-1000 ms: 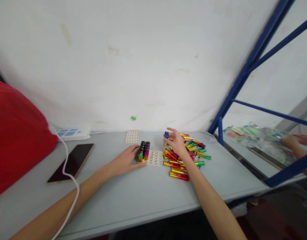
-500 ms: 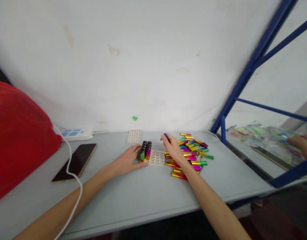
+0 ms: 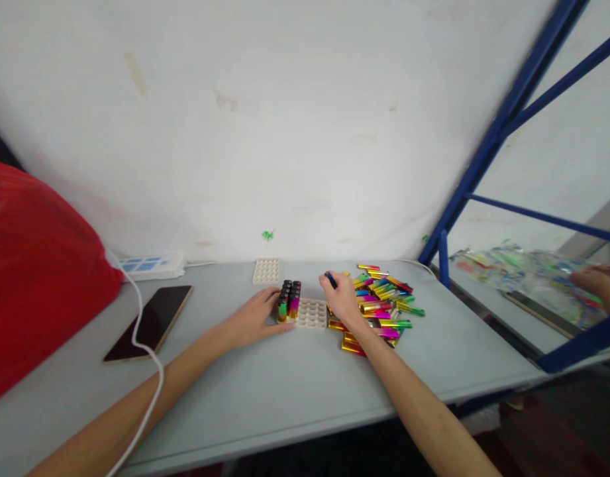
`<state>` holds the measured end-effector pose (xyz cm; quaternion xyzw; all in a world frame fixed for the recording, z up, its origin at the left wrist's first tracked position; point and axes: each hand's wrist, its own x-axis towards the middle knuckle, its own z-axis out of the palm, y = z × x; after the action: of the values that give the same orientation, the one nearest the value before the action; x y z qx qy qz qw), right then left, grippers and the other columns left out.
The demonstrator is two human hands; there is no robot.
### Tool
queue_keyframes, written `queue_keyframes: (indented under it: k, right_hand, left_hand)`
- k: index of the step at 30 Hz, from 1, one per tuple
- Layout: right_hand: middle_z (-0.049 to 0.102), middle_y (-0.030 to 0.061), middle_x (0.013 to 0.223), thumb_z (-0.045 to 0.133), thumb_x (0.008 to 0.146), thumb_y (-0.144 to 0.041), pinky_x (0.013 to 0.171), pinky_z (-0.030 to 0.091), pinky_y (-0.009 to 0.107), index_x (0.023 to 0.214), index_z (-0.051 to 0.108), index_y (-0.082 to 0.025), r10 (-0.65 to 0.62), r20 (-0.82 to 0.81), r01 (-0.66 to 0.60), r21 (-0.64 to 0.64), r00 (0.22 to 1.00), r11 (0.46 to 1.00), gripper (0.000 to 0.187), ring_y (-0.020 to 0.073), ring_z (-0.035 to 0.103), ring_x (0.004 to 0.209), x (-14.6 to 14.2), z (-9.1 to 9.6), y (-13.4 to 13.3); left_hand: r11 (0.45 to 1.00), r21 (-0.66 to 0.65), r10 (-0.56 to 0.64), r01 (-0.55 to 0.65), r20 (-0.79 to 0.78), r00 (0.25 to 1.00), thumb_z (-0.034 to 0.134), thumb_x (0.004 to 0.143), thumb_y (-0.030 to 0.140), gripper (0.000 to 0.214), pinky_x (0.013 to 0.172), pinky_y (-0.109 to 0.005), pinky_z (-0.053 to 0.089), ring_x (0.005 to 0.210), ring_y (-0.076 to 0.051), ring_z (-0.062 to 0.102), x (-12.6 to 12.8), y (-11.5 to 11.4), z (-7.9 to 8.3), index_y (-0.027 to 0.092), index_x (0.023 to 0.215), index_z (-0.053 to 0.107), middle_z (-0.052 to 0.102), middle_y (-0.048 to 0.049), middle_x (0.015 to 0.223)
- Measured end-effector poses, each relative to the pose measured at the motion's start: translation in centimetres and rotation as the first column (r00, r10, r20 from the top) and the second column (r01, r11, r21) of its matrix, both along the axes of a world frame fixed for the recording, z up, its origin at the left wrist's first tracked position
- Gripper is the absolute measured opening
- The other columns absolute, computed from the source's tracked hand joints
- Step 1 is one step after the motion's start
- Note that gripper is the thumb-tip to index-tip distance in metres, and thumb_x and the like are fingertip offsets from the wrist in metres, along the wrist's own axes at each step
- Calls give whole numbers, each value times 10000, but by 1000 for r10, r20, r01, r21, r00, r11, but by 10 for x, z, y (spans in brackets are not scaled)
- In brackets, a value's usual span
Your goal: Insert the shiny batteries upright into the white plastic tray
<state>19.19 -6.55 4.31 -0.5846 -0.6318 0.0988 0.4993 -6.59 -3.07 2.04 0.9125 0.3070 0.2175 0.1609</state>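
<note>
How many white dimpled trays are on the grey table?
2. One tray lies between the hands, with upright lighters standing at its left end, where the left hand rests. A second tray lies bare farther back, near the wall. None seems hidden.

Phone (image 3: 148, 322) face-up beside red bag (image 3: 34, 278); power strip (image 3: 150, 265) by wall; spare white tray (image 3: 266, 271) behind.

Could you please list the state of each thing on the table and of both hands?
Left hand: flat on the table, against the tray's left edge.
Right hand: shut on a blue lighter.
Tray: partly filled, lighters standing in its left columns.
Standing lighters: upright.
Loose lighters: lying in a pile.
Spare tray: no lighters in it.
Phone: screen dark, lying flat.
</note>
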Motion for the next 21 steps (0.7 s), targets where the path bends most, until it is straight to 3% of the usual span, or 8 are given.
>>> queue_keyframes:
  k: [5,10,15,21]
  right_hand:
    - [437,-48,585,484,1013,-617,605,300,294,673,432,-252,87,5,-87,5,996,996,501,150,427,593,-4,3,-4]
    - [492,-47,614,488,1033,-588,631,323,286,739,472,-244,196,62,-195,-10,979,981,452,148,475,602,-11,9,-12]
    - [392,-55,550,517,975,-530,600,271,293,624,409,-243,141,94,-140,-18,985,990,466,130,387,560,-12,7,-12]
    - [366,-56,549,524,938,-431,596,249,298,620,399,-250,14,75,-12,-21,997,1000,386,134,387,556,-5,2,-4]
  left_hand:
    - [1000,-12,-3,3,5,1000,741,909,686,756,1257,-544,435,1422,-380,574,-1,0,-2,207,1477,601,615,-191,1507]
    - [1000,-19,1,-1,31,1000,767,895,666,767,1260,-548,430,1420,-381,575,0,1,-5,199,1480,600,616,-184,1510]
    - [999,-33,12,-9,85,996,807,857,651,765,1232,-543,464,1376,-383,609,0,3,-8,206,1454,630,644,-167,1470]
    - [997,-49,60,-55,120,991,838,779,714,765,1179,-520,520,1308,-383,653,3,4,-8,203,1331,698,674,-165,1391]
